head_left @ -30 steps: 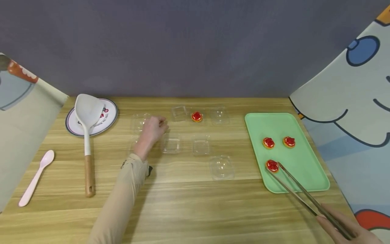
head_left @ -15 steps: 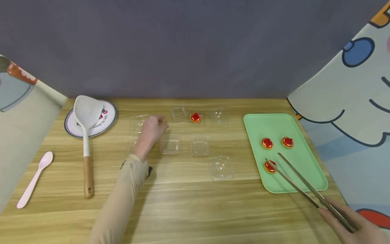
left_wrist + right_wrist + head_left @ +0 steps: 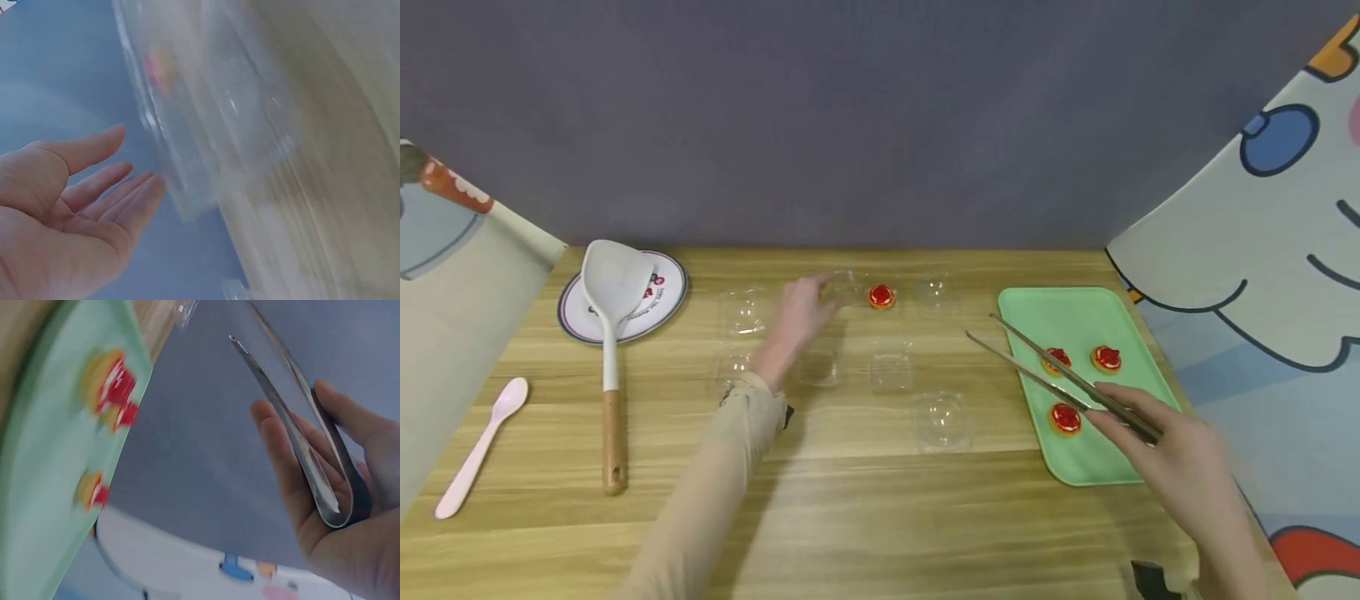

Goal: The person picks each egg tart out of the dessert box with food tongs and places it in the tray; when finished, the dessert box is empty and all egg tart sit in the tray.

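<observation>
My left hand [image 3: 799, 321] reaches over the wood table at the back, beside a clear plastic box [image 3: 846, 288]. In the left wrist view its fingers are spread in a loose curve, fingertips [image 3: 155, 182] right at the clear plastic edge. A red-topped tart [image 3: 881, 296] sits in the clear plastic just to the right. My right hand [image 3: 1176, 446] grips steel tongs [image 3: 1060, 387], thumb on one arm and fingers along the other. The tongs' tips stand apart with nothing between them, pointing left over the tray's edge.
A green tray [image 3: 1075, 312] at the right bears three red-topped tarts. Several clear plastic boxes [image 3: 891, 367] stand about the middle. At the left lie a white spatula [image 3: 613, 333] with a wooden handle, across a plate [image 3: 673, 287], and a pink spoon [image 3: 486, 450].
My left hand has moved right, towards the box near the single tart. My right hand has brought the tongs up from the front tart and leftward; that tart stays on the tray.
</observation>
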`<state>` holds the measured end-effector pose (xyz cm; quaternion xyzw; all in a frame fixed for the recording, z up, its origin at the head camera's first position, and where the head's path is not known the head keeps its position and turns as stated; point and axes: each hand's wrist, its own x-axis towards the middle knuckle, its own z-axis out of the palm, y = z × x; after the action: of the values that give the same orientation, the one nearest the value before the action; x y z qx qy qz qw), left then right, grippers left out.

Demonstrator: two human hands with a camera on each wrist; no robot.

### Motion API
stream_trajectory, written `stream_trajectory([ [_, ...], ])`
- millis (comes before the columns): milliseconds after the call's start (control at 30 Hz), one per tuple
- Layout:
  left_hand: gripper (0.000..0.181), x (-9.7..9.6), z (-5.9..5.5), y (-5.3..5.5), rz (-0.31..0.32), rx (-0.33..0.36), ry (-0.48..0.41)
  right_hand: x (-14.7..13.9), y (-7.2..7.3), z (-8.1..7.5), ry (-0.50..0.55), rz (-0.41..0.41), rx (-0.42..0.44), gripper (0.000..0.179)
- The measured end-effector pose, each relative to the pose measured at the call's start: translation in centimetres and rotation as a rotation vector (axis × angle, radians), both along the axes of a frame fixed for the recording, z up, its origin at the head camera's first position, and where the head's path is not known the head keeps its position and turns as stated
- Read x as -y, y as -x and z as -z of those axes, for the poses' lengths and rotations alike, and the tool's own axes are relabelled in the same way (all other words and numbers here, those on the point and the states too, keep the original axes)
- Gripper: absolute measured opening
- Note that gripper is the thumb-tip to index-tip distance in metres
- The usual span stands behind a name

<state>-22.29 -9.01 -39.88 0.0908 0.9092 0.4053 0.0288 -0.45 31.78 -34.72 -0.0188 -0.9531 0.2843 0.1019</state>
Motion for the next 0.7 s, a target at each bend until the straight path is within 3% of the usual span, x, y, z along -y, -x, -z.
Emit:
stream_trajectory([
  [33,0.052,-0.6,-0.7,-0.3,0.004,-0.005,0.016,0.4,0.8,-0.1,0.008,-0.037,-0.019,0.040],
  [167,0.052,-2.0,-0.8,0.3,0.045,-0.039,0.044,2.2,3.8,-0.1,0.018,-0.143,-0.094,0.035],
  [400,0.057,-4.0,-1.3,1.0,0.078,0.029,0.054,5.6,8.5,0.4,0.028,-0.230,-0.084,0.031],
  [700,0.072,-5.4,-0.8,1.9,0.091,0.071,0.063,8.3,12.1,1.3,-0.024,-0.275,-0.098,0.028],
])
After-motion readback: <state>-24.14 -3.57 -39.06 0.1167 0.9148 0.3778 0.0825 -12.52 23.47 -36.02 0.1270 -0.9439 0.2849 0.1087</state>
